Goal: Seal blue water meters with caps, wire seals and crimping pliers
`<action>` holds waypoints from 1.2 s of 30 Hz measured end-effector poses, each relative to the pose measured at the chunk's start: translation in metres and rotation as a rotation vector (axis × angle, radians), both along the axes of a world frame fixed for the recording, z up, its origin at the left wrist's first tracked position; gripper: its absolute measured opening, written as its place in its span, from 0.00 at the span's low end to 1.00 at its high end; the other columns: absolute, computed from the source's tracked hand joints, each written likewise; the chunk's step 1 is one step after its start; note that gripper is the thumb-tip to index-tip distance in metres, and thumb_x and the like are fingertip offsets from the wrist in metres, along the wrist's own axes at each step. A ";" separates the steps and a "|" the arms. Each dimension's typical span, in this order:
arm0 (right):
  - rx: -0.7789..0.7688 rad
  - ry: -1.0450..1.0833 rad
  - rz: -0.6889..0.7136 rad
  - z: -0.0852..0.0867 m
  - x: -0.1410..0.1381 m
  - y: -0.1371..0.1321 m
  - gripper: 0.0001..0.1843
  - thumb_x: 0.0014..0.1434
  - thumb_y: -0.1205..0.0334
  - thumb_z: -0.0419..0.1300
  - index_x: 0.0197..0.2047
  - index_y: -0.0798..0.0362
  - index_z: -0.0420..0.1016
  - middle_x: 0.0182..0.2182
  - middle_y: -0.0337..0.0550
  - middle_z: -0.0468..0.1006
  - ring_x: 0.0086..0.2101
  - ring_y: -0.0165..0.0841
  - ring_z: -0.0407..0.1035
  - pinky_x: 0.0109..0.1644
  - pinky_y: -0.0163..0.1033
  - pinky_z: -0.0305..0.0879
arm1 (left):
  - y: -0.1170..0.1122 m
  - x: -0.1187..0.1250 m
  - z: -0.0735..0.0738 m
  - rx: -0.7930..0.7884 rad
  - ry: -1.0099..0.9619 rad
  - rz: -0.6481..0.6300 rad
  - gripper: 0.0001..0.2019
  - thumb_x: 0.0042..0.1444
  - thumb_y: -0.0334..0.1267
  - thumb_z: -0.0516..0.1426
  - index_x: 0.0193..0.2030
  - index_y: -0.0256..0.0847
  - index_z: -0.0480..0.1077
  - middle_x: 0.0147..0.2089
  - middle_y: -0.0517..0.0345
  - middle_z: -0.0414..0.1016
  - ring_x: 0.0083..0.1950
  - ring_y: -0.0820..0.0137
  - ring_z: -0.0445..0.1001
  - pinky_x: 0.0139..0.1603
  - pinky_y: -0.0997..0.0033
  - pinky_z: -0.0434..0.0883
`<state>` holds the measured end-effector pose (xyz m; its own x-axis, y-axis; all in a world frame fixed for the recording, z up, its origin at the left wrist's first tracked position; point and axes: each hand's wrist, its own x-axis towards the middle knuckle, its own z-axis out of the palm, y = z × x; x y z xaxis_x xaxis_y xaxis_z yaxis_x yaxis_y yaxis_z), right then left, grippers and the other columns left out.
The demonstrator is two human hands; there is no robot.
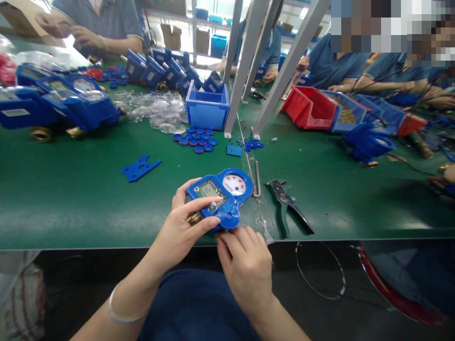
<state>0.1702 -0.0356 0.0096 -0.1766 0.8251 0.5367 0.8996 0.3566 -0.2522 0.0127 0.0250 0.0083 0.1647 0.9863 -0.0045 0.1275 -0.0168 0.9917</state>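
On the green desk, the work looks partway along, to judge by the one water meter in the hands at the near edge. Its blue housing is together, with the brass fitting showing at 8 o'clock, the dial seated at 1 and the display at 10, lit with characters too blurred to read. A round cap sits at 5 o'clock. What remains seems to lie at the near edge or underside, which is hidden. The left hand has its fingers spread around the meter's left side, thumb by the cap; the right hand has its fingers bunched narrow against the near edge, and I cannot tell whether they pinch something.

Elsewhere, taking the meter as centre, slanting metal posts rise between 12 and 1, partly blocking the far side. More meters crowd 10 o'clock, a blue bin stands at 12 and a red bin at 2. Clear plastic covers heap at 11. Green-handled wire strippers lie at 3, a flat blue bracket at 10, loose caps near 11, a bent metal rod just beside the dial, and tiny blue bits at 1.
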 end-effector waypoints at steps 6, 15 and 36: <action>0.073 -0.251 0.147 0.006 0.009 -0.003 0.08 0.63 0.67 0.57 0.43 0.57 0.77 0.33 0.44 0.74 0.34 0.31 0.58 0.38 0.41 0.46 | -0.002 0.001 0.001 -0.008 -0.015 0.005 0.17 0.50 0.57 0.65 0.47 0.65 0.77 0.68 0.66 0.52 0.70 0.58 0.60 0.77 0.50 0.52; 0.026 -0.107 0.185 0.005 0.021 -0.003 0.12 0.60 0.66 0.63 0.48 0.53 0.77 0.36 0.39 0.76 0.36 0.28 0.64 0.39 0.38 0.53 | 0.001 0.002 0.000 -0.012 -0.044 0.032 0.18 0.49 0.58 0.65 0.47 0.62 0.78 0.67 0.63 0.54 0.68 0.58 0.61 0.77 0.49 0.52; 0.064 0.110 0.072 -0.019 0.007 0.001 0.04 0.60 0.70 0.63 0.40 0.55 0.75 0.36 0.39 0.77 0.38 0.25 0.70 0.43 0.33 0.61 | 0.001 0.002 0.002 0.000 -0.029 0.020 0.17 0.50 0.58 0.65 0.47 0.64 0.78 0.68 0.64 0.53 0.69 0.58 0.60 0.77 0.48 0.50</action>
<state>0.1770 -0.0343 -0.0097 -0.1713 0.7760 0.6070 0.8390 0.4379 -0.3230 0.0150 0.0258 0.0100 0.1451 0.9894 0.0002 0.0988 -0.0147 0.9950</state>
